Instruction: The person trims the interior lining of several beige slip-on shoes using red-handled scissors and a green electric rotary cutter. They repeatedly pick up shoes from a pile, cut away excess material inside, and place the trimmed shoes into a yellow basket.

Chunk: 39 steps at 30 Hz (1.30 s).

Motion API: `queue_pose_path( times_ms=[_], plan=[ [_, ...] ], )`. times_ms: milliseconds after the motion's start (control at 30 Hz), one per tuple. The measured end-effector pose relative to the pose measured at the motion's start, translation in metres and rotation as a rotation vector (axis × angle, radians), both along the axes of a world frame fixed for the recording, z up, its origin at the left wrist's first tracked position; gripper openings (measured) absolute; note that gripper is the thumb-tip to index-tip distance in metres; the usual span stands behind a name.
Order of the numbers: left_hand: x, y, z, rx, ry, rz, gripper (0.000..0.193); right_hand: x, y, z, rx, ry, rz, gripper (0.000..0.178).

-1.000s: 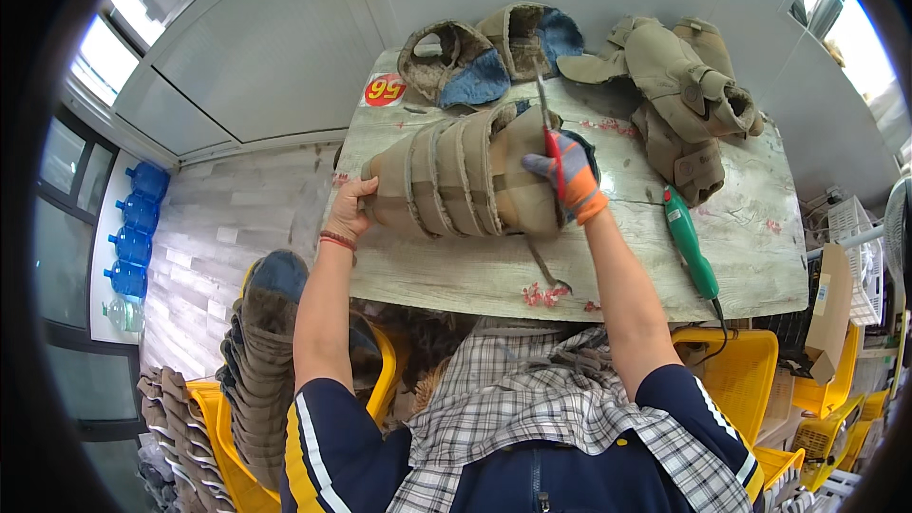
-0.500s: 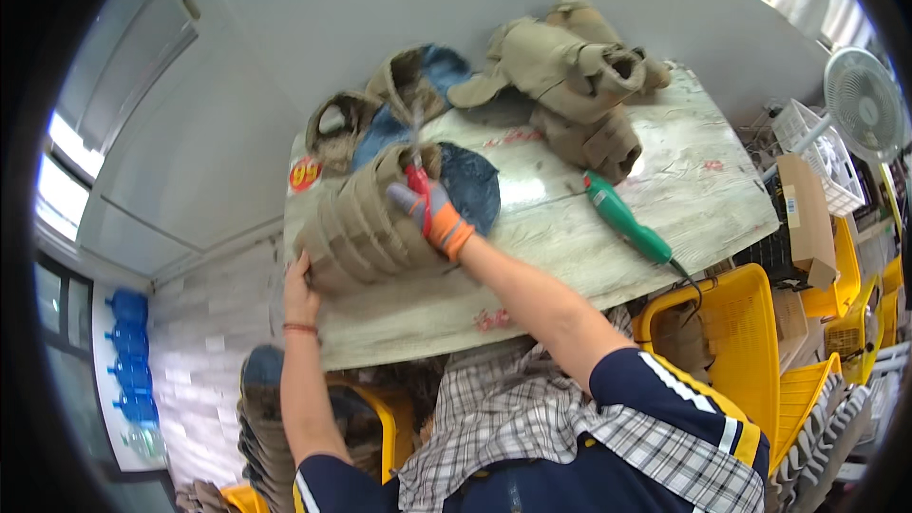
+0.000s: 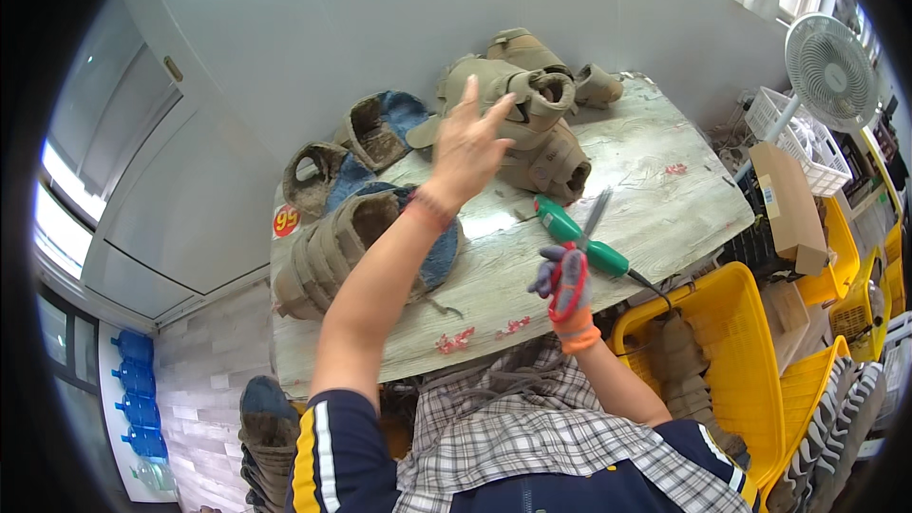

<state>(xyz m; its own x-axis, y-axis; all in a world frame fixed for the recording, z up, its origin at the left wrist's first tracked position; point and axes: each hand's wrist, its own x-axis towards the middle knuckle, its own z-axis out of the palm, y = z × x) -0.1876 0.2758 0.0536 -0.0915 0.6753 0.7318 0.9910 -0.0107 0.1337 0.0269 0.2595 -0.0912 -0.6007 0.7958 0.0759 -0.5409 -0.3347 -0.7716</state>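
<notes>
My left hand [image 3: 467, 154], bare and with fingers spread, reaches over a pile of tan boot uppers [image 3: 483, 76] at the back of the table. Whether it touches them I cannot tell. In my right hand [image 3: 567, 283], which wears a grey and orange glove, is a pair of red-handled scissors [image 3: 598, 213]; the blades point up and away. Just beyond the scissors lies a green corded hand tool [image 3: 608, 258]. To the left of my left forearm, a nested stack of tan uppers with blue lining [image 3: 323, 252] rests on its side, partly hidden by the arm.
Two more blue-lined uppers [image 3: 375, 133] lie against the wall on the pale table [image 3: 665, 218]. At the right stand yellow baskets [image 3: 741, 342], a cardboard box [image 3: 788, 204] and a white fan [image 3: 830, 66]. Another stack of uppers [image 3: 269, 418] is below the table's left side.
My left hand has left the nested stack and moved up and right to the tan pile. My right hand has drawn back rightward with the scissors, away from the stack.
</notes>
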Motion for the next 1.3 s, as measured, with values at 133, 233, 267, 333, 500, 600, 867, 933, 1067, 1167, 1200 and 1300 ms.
queue_pose_path(
  times_ms=[133, 233, 267, 333, 500, 600, 867, 933, 1067, 1167, 1200, 1300],
  plan=[
    [0.008, 0.077, -0.006, -0.363, -0.086, 0.213, 0.043, 0.055, 0.006, -0.003, -0.041, -0.077, -0.103, 0.048],
    [-0.019, 0.069, 0.003, -0.118, -0.335, -0.104, 0.017, 0.091, 0.012, -0.004, -0.033, -0.147, -0.134, 0.039],
    [-0.024, 0.051, 0.009, -0.057, -0.505, -0.154, 0.016, 0.103, 0.015, -0.007, -0.029, -0.171, -0.108, 0.037],
    [-0.029, -0.011, 0.024, 0.023, -1.084, -0.436, 0.012, 0.117, 0.009, 0.008, 0.189, -0.254, -0.098, 0.033],
    [-0.006, -0.193, -0.026, 0.307, -1.873, -0.751, 0.029, 0.115, -0.007, 0.072, 0.602, -0.586, -0.050, 0.032],
    [0.017, -0.276, -0.108, 0.524, -2.172, -0.724, 0.030, 0.098, -0.025, 0.118, 1.109, -0.867, -0.043, 0.034],
    [0.086, -0.344, -0.159, 0.621, -2.332, -0.675, 0.021, 0.048, -0.059, 0.117, 1.785, -0.974, 0.191, 0.030],
    [0.088, -0.354, -0.162, 0.621, -2.311, -0.708, 0.021, 0.036, -0.063, 0.116, 1.842, -0.975, 0.233, 0.030],
    [0.086, -0.372, -0.187, 0.603, -2.312, -0.590, 0.025, 0.014, -0.076, 0.111, 1.904, -0.952, 0.314, 0.029],
    [0.094, -0.372, -0.194, 0.493, -2.347, -0.606, 0.027, -0.006, -0.075, 0.077, 1.874, -1.011, 0.360, 0.029],
    [0.100, -0.369, -0.196, 0.530, -2.360, -0.522, 0.029, -0.013, -0.073, 0.066, 1.850, -1.047, 0.377, 0.029],
    [0.110, -0.391, -0.250, 0.665, -2.371, -0.394, 0.034, -0.021, -0.085, 0.041, 1.759, -1.270, 0.612, 0.029]
  ],
)
